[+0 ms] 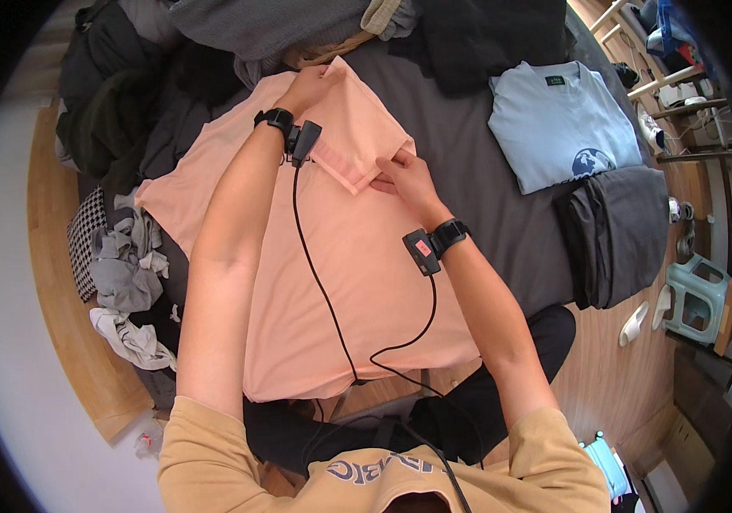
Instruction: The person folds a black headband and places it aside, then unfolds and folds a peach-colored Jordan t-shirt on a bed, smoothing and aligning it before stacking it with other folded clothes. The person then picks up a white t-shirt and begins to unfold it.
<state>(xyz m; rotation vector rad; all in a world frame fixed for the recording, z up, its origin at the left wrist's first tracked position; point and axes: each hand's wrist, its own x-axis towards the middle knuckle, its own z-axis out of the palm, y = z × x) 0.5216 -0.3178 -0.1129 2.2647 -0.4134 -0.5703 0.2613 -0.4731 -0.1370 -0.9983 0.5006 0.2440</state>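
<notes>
A peach-coloured T-shirt (353,276) lies spread over the dark bed sheet, its right sleeve side folded inward across the upper part. My left hand (311,90) grips the fabric at the top of the fold, near the collar area. Lower and to the right, my right hand (407,183) pinches the folded sleeve by its hem, with some fingers hidden under the cloth. Both wrists wear black straps with small black devices, and their cables hang over the shirt.
A folded light blue T-shirt (558,128) lies right on the dark sheet (500,256), touching folded dark grey trousers (622,237). Dark clothes (109,122) and a grey blanket (269,25) are heaped along the top. Crumpled socks (122,282) lie left; a plastic stool (699,298) stands right.
</notes>
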